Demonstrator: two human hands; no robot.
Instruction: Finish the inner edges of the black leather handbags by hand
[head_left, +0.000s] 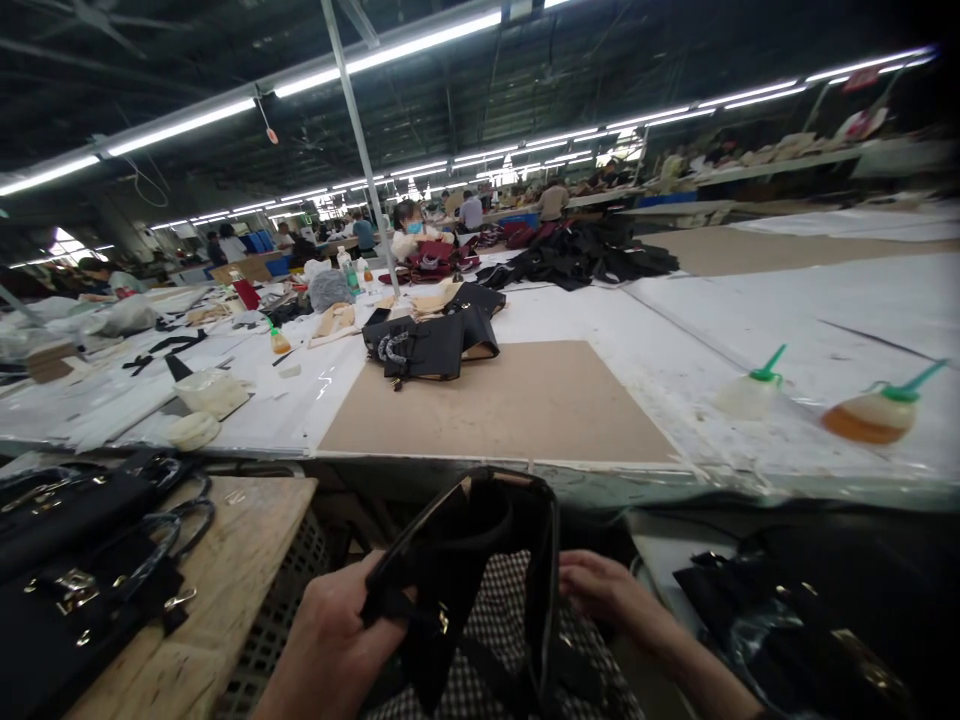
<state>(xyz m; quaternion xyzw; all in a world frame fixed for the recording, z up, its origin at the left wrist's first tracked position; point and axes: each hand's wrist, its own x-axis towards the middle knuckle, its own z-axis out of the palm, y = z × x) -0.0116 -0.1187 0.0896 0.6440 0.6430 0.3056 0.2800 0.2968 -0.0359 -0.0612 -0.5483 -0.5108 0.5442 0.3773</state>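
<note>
A black handbag [536, 590] is held in front of me, below the table's edge, with its opening tilted toward me. My left hand [341, 625] is closed round its left side, thumb over a dark strap near a small gold-coloured metal fitting [443, 620]. On the opposite side, my right hand [600, 590] is closed on the bag's edge, with its fingertips partly hidden. Black-and-white checked fabric [506, 610] shows beside and beneath the bag. The bag's inside is dark and hard to make out.
Another black handbag [427, 345] lies on a brown sheet [495, 410] on the white worktable [585, 310]. Bottles with green spouts, one with amber liquid [870, 415], stand at right. More black bags lie on a wooden board [255, 530] at left and at lower right [825, 600]. People sit further back.
</note>
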